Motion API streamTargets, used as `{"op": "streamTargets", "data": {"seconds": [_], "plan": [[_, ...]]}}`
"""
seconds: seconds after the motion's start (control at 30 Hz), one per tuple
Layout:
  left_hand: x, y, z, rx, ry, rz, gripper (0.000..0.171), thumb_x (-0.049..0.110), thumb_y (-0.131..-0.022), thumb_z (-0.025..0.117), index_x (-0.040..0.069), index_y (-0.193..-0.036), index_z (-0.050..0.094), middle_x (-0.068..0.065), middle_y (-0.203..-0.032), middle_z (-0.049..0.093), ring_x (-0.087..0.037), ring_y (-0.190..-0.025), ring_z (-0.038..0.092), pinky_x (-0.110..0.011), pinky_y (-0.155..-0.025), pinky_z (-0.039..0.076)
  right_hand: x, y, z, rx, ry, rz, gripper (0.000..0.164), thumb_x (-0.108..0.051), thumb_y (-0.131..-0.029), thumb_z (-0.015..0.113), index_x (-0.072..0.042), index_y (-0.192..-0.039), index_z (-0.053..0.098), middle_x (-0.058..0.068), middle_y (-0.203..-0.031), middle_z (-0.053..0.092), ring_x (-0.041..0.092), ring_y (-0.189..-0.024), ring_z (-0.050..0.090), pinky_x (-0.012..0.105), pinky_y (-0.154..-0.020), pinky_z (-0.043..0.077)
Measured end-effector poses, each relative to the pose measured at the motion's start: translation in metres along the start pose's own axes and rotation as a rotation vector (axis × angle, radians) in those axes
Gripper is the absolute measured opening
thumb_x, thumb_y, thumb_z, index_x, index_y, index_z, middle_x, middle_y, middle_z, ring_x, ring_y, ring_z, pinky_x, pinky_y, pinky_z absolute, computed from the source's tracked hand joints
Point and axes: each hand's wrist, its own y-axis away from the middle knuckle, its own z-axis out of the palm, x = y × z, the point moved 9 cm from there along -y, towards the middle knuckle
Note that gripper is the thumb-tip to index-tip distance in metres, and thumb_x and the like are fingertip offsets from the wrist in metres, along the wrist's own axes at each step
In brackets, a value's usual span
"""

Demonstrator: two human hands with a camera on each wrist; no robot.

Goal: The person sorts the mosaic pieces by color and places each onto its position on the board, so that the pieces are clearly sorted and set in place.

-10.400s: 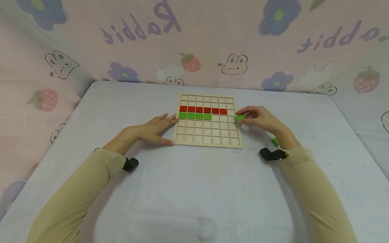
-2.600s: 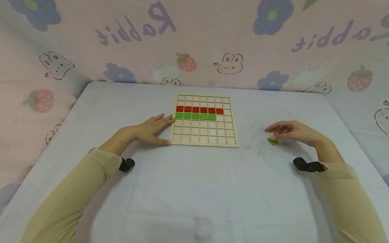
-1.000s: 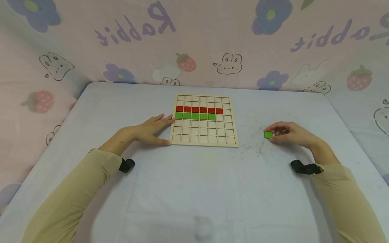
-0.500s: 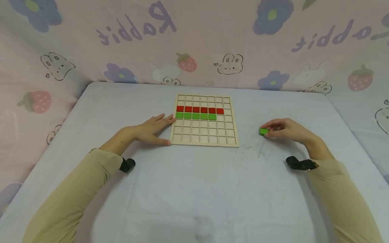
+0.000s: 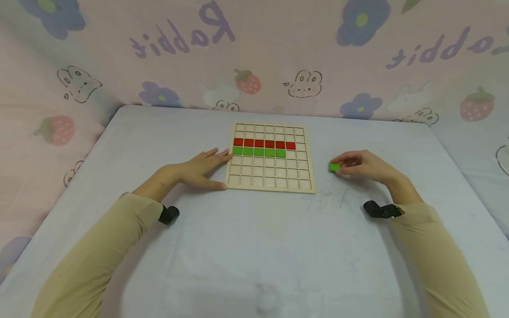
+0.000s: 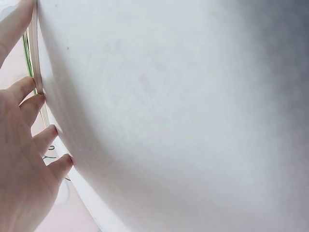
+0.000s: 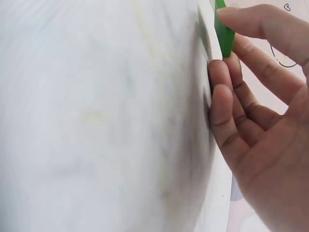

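A pale wooden grid board [image 5: 270,182] lies on the table, with a row of red square tiles [image 5: 259,143] and, just below it, a row of green square tiles [image 5: 258,152] in its cells. My left hand [image 5: 199,170] rests at the board's left edge, fingers spread and thumb at the lower left corner. To the right of the board my right hand [image 5: 366,165] pinches one green tile [image 5: 334,167] between thumb and fingers. In the right wrist view that tile [image 7: 224,31] stands on edge under the thumb, while the other fingers curl near the tabletop.
A white cloth covers the table [image 5: 254,247]. Behind it hangs a pink curtain [image 5: 270,53] printed with rabbits, flowers and strawberries. Black wrist cameras sit on both forearms. Faint smudges mark the cloth right of the board.
My right hand has picked up the green tile from the table and moved left toward the board. A fifth green tile has joined the row since the oldest frame. The left hand stays put.
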Motion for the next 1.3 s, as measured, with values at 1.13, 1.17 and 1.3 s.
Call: {"op": "streamTargets", "data": {"seconds": [1.13,1.17,1.3], "plan": [[0.002,0.001,0.000,0.012,0.007,0.017,0.090,0.044,-0.089,0.064,0.011,-0.155,0.012,-0.010,-0.162,0.003,-0.037,-0.148,-0.007,-0.056,-0.118,-0.001,-0.041,-0.037,0.015,0.064,-0.030,-0.091,0.038,-0.016,-0.089,0.070,-0.004,-0.124,0.063,0.015,-0.112,0.061,0.012,-0.093,0.055,0.018,-0.073,0.046],[0.002,0.001,0.000,0.012,0.002,0.014,0.090,0.044,-0.089,0.064,0.012,-0.155,0.012,-0.009,-0.162,0.003,-0.036,-0.148,-0.007,-0.056,-0.118,-0.001,-0.043,-0.038,0.015,0.063,-0.029,-0.096,0.039,-0.016,-0.088,0.070,-0.003,-0.124,0.062,0.015,-0.112,0.061,0.012,-0.093,0.054,0.018,-0.073,0.046],[0.001,0.000,0.000,0.010,-0.008,0.007,0.090,0.045,-0.089,0.063,0.013,-0.155,0.012,-0.007,-0.163,0.003,-0.035,-0.148,-0.007,-0.055,-0.119,-0.001,-0.047,-0.042,0.017,0.074,-0.030,-0.114,0.040,-0.015,-0.087,0.071,-0.002,-0.124,0.062,0.014,-0.110,0.061,0.011,-0.091,0.054,0.016,-0.074,0.045]]}}
